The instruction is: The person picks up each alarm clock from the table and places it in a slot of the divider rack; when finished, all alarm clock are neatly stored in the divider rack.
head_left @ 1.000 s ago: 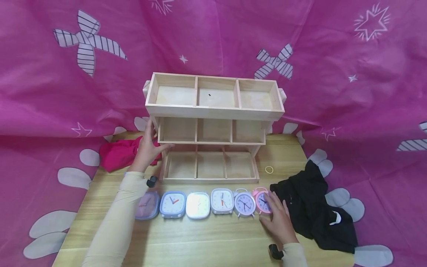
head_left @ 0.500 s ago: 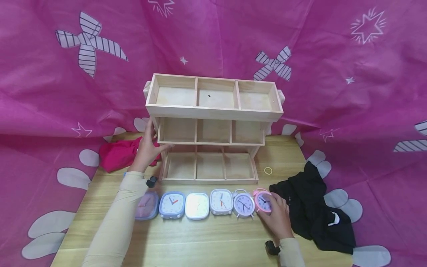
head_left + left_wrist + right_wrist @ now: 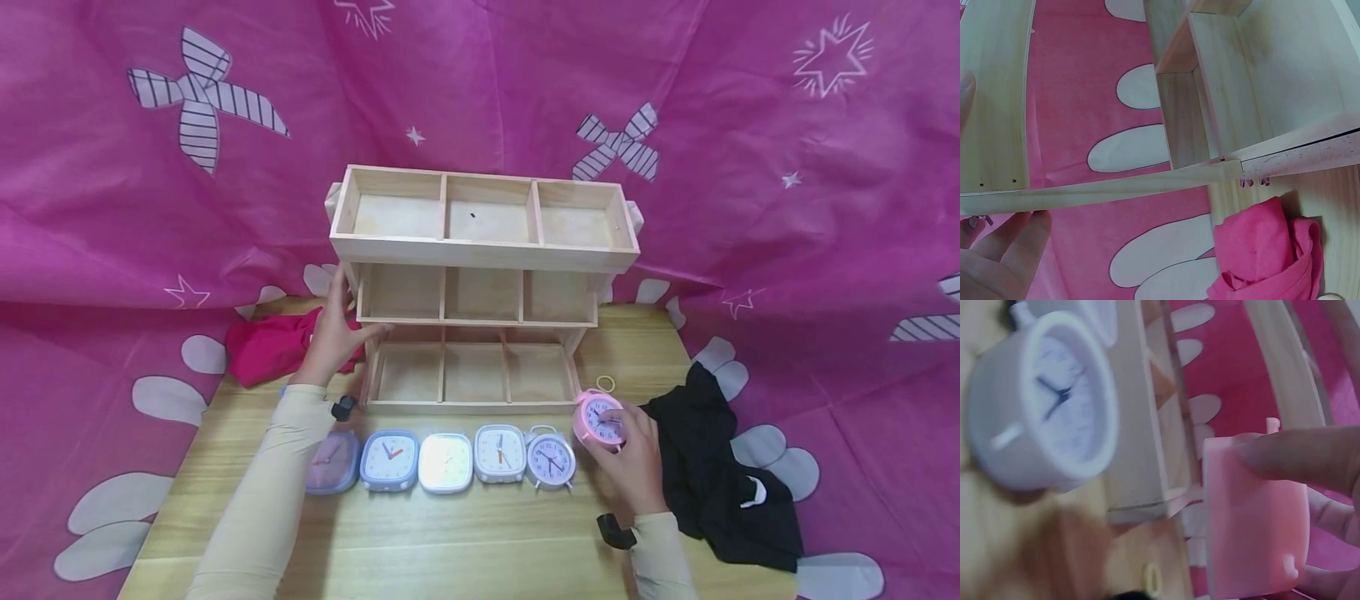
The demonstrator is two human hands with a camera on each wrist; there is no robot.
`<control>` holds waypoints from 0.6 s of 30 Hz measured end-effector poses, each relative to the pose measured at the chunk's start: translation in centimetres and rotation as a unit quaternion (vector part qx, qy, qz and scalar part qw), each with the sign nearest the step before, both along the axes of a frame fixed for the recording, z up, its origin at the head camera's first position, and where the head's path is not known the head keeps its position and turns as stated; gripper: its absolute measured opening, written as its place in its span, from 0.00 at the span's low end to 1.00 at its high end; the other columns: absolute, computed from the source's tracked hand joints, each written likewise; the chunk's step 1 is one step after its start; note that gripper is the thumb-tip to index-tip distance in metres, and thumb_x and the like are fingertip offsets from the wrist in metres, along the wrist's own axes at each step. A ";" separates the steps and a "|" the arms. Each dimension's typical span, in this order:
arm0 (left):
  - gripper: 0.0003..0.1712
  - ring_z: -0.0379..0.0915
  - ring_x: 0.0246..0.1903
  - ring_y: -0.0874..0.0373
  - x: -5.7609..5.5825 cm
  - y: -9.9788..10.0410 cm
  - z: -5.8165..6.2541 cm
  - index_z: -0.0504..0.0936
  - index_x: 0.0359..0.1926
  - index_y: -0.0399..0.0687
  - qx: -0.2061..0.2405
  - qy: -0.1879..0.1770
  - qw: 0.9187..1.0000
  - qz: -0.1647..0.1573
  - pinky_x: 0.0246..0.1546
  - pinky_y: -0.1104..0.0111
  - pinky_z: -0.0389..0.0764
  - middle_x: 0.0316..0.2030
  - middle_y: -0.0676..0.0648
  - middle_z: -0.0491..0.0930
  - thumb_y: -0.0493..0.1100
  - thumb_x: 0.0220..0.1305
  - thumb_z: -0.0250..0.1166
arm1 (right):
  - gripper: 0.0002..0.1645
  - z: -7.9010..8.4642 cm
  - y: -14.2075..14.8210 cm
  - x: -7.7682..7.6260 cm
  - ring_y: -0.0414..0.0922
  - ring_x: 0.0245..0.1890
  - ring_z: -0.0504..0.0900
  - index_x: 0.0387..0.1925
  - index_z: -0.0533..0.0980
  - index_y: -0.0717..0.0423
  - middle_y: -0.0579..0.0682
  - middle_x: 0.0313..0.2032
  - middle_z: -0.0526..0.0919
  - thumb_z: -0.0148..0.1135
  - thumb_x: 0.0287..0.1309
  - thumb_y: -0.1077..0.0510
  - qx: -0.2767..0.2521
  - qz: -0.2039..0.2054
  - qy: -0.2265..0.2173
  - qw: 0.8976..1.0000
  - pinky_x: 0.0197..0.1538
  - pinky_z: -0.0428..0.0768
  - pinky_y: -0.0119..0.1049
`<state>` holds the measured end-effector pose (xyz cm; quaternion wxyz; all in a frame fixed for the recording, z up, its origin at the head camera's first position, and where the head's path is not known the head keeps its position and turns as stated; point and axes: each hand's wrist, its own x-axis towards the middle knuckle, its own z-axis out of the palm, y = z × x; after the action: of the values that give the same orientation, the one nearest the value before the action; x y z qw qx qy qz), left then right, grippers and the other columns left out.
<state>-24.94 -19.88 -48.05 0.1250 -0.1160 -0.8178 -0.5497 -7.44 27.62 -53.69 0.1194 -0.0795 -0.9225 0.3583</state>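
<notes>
In the head view, my right hand point(image 3: 636, 457) holds a pink alarm clock point(image 3: 597, 417) by its sides, near the right front corner of a three-tier wooden organizer point(image 3: 480, 252). The right wrist view shows its pink casing point(image 3: 1254, 525) between thumb and fingers. My left hand point(image 3: 328, 342) grips the organizer's left side at the middle tier. Its fingers point(image 3: 1022, 247) lie against a side strut in the left wrist view. A lavender twin-bell clock point(image 3: 551, 458) stands left of the pink clock, beside a white square clock point(image 3: 499, 453).
Further left in the row are a bright white clock point(image 3: 446, 462), a blue clock point(image 3: 389, 460) and a purple-faced clock point(image 3: 332, 462). Black cloth point(image 3: 712, 475) lies at the right, red cloth point(image 3: 266, 346) at the left. A yellow ring point(image 3: 605, 383) lies behind the pink clock.
My right hand has closed round the pink clock and moved it out of the row, up toward the organizer's right front corner. The left hand stays at the organizer's side.
</notes>
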 end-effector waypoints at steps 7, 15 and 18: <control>0.75 0.54 0.81 0.29 0.1 0.0 0.0 0.39 0.87 0.71 -0.010 0.012 1.000 0.003 0.74 0.33 0.66 0.84 0.38 0.52 0.34 0.55 0.83 | 0.25 0.7 -1.4 -3.1 0.61 0.66 0.71 0.47 0.81 0.60 0.63 0.68 0.74 0.84 0.49 0.61 -0.041 0.024 0.077 0.996 0.65 0.75 0.61; 0.76 0.53 0.80 0.27 0.2 0.1 0.0 0.40 0.87 0.70 -0.006 0.019 1.000 0.000 0.74 0.31 0.65 0.84 0.38 0.52 0.32 0.54 0.83 | 0.21 -0.3 -3.3 -7.9 0.64 0.68 0.71 0.39 0.80 0.58 0.63 0.67 0.76 0.84 0.46 0.62 -0.064 0.068 0.083 0.992 0.70 0.73 0.64; 0.76 0.54 0.80 0.27 0.2 0.1 0.0 0.39 0.87 0.69 -0.006 0.016 1.000 0.002 0.74 0.31 0.65 0.84 0.37 0.52 0.32 0.54 0.83 | 0.21 -1.0 -3.9 -9.5 0.63 0.69 0.71 0.41 0.81 0.57 0.63 0.68 0.76 0.84 0.48 0.59 -0.063 0.078 0.049 0.994 0.73 0.72 0.65</control>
<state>-24.74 -19.78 -48.04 0.1387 -0.1237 -0.8194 -0.5422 -16.93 23.71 -54.64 0.1306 0.0028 -0.8947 0.4271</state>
